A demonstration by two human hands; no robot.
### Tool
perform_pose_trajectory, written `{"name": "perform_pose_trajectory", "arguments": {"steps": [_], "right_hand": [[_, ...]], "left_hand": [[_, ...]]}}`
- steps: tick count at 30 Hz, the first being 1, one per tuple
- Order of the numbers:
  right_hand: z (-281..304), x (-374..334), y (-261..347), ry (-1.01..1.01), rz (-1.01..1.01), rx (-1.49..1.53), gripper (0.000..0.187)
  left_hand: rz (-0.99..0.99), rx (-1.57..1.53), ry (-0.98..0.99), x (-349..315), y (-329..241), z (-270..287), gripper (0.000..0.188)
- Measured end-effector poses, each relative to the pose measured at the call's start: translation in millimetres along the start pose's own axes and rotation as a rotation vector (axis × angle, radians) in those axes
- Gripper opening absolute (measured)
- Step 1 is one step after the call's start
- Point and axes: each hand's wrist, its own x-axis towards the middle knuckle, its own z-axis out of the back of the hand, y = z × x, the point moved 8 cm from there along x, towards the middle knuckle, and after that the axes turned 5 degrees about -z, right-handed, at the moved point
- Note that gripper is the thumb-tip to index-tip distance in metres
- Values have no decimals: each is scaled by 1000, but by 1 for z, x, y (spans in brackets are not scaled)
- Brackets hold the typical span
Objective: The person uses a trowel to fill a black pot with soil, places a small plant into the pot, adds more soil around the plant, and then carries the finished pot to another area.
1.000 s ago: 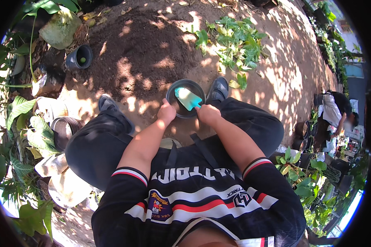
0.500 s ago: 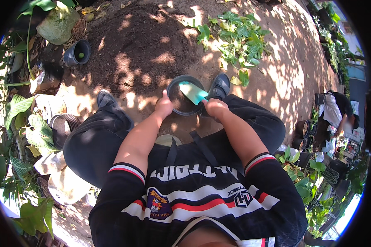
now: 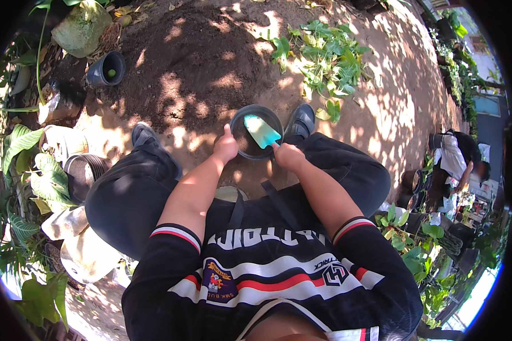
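Between my feet is a round black plant pot with dark soil inside. My left hand grips its left rim, thumb pointing up along the edge. In my right hand is a turquoise hand trowel, held by its handle at the pot's lower right. The trowel's blade lies over the pot's opening, pointing up and left; whether it touches the soil I cannot tell. Beyond the pot spreads a broad heap of dark soil.
A smaller black pot with a green round thing inside lies at the far left, near a mossy stone. Cut leafy plants lie at the far right. Stacked pots stand by my left knee. Another person bends over at the right.
My right hand has shifted slightly left and toward me. The trowel has turned, its blade now pointing more steeply away from me. My left hand stays on the rim.
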Motion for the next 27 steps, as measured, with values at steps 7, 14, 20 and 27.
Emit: {"name": "perform_pose_trajectory", "arguments": {"steps": [7, 14, 20, 27], "right_hand": [[34, -33, 24, 4, 129, -187, 50], [43, -39, 42, -197, 268, -237, 50], [68, -44, 41, -233, 255, -303, 47], [96, -49, 54, -232, 252, -362, 37]], "left_hand": [[14, -1, 55, -4, -6, 0, 64], [35, -20, 79, 0, -3, 0, 65], [27, 26, 85, -1, -4, -5, 66], [15, -4, 111, 2, -2, -6, 72]]}}
